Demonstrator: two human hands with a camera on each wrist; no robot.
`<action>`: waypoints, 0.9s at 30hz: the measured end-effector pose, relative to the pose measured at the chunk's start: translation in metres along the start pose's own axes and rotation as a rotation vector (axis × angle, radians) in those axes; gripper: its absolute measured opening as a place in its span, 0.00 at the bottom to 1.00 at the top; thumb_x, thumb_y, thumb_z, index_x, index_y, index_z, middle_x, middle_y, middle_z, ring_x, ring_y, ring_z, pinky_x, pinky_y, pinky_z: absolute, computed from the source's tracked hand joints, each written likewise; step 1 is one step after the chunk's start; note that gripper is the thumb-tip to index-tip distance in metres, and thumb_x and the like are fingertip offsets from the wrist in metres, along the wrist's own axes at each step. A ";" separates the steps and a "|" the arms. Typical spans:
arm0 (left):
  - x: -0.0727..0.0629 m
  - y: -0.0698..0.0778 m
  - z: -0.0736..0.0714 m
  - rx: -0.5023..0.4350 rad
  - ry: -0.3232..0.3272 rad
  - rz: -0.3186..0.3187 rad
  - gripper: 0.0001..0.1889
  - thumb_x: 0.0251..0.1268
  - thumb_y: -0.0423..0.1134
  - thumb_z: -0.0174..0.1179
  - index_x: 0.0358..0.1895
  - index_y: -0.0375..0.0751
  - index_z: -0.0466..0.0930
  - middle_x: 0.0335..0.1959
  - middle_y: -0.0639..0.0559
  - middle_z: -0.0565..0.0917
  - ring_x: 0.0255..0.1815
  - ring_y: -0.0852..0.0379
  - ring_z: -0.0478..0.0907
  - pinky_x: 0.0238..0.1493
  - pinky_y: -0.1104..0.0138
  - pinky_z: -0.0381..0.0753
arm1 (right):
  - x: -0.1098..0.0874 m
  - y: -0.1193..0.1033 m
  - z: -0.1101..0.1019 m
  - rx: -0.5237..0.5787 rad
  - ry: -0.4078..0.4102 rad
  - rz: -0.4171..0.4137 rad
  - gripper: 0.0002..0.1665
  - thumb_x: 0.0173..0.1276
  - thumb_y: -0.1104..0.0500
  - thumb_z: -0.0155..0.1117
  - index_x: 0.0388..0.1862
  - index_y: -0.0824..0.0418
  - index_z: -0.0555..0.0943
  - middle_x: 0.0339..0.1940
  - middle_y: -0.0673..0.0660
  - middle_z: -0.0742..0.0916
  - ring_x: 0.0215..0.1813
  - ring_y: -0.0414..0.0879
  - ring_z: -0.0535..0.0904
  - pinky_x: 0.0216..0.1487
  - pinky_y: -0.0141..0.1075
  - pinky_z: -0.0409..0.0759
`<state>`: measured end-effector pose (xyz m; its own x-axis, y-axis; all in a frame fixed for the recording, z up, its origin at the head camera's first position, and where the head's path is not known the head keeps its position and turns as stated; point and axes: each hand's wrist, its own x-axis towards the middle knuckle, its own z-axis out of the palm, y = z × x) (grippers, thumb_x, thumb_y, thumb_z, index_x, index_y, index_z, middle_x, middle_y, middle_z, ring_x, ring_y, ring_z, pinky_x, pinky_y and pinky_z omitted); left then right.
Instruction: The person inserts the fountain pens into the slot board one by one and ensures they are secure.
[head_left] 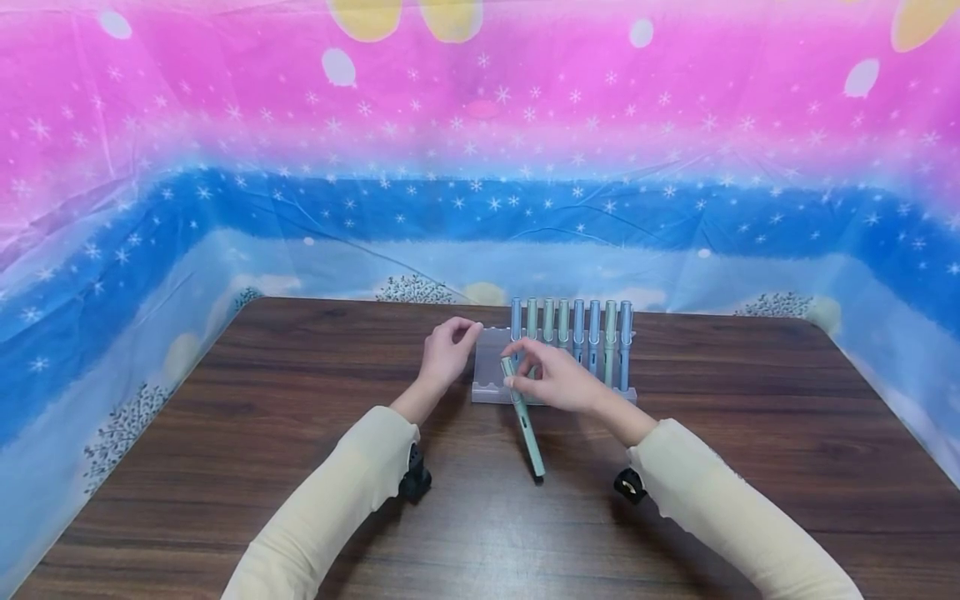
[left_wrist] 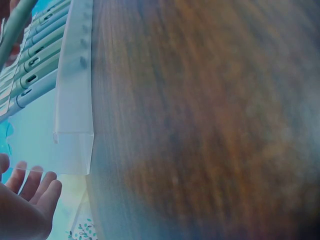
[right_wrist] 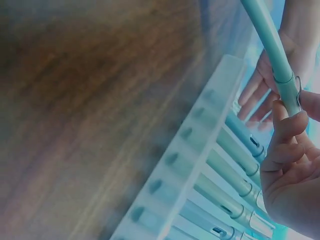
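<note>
A clear plastic pen stand leans back on the table, with several blue and green capped pens side by side in its slots. Its leftmost part holds no pen. My left hand pinches the stand's upper left edge between thumb and fingers; in the left wrist view, the fingertips meet the panel's side. In front of the stand, my right hand holds a light green pen by its capped end, pinched between thumb and fingers. That pen slants, its other end pointing down toward me. The hand covers part of the racked pens.
A dark wood-grain table lies under everything. A pink and blue snowflake cloth hangs around its back and sides. Along the stand's front runs a notched lip. Each cuff has a black wrist device below it.
</note>
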<state>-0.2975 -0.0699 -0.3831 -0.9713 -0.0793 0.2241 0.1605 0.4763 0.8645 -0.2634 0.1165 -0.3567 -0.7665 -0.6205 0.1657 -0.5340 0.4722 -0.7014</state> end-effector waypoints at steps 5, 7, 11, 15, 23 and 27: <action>0.000 0.000 0.000 0.005 0.000 -0.007 0.14 0.62 0.45 0.53 0.40 0.38 0.79 0.40 0.46 0.79 0.41 0.51 0.73 0.47 0.60 0.69 | 0.006 -0.001 -0.007 0.011 0.048 0.020 0.21 0.61 0.58 0.59 0.53 0.56 0.68 0.28 0.50 0.80 0.19 0.46 0.72 0.22 0.38 0.73; 0.000 0.000 0.000 0.008 0.001 -0.007 0.14 0.62 0.45 0.53 0.40 0.38 0.79 0.40 0.47 0.79 0.41 0.51 0.74 0.46 0.60 0.69 | 0.009 0.000 -0.009 0.017 0.067 0.032 0.21 0.62 0.57 0.59 0.53 0.56 0.68 0.28 0.51 0.80 0.18 0.48 0.72 0.21 0.38 0.73; 0.001 0.000 0.000 0.011 0.007 0.006 0.14 0.62 0.45 0.53 0.40 0.37 0.79 0.39 0.46 0.80 0.40 0.51 0.74 0.46 0.60 0.70 | 0.013 -0.002 -0.014 -0.001 0.112 0.043 0.21 0.62 0.57 0.58 0.54 0.55 0.67 0.29 0.51 0.80 0.19 0.49 0.73 0.22 0.38 0.73; 0.001 0.000 0.000 0.006 0.006 0.010 0.14 0.62 0.45 0.53 0.39 0.37 0.79 0.38 0.46 0.80 0.38 0.52 0.75 0.45 0.61 0.70 | 0.017 -0.005 -0.018 -0.045 0.161 0.047 0.20 0.62 0.56 0.58 0.53 0.54 0.68 0.31 0.51 0.79 0.24 0.46 0.74 0.26 0.38 0.72; 0.001 0.000 0.000 0.001 -0.003 -0.003 0.14 0.62 0.45 0.53 0.40 0.38 0.79 0.39 0.47 0.80 0.40 0.52 0.74 0.46 0.61 0.69 | 0.025 -0.010 -0.023 -0.055 0.238 0.028 0.22 0.61 0.57 0.59 0.54 0.54 0.67 0.32 0.51 0.80 0.22 0.45 0.73 0.23 0.37 0.72; 0.001 0.000 0.000 0.003 -0.012 -0.017 0.15 0.62 0.46 0.52 0.40 0.38 0.78 0.40 0.47 0.79 0.42 0.52 0.73 0.47 0.61 0.69 | 0.028 -0.013 -0.026 -0.075 0.287 -0.003 0.21 0.62 0.57 0.58 0.54 0.54 0.67 0.33 0.51 0.81 0.21 0.45 0.73 0.22 0.37 0.71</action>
<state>-0.2982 -0.0704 -0.3830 -0.9759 -0.0772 0.2043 0.1436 0.4780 0.8665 -0.2867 0.1092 -0.3248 -0.8289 -0.4242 0.3646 -0.5529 0.5225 -0.6490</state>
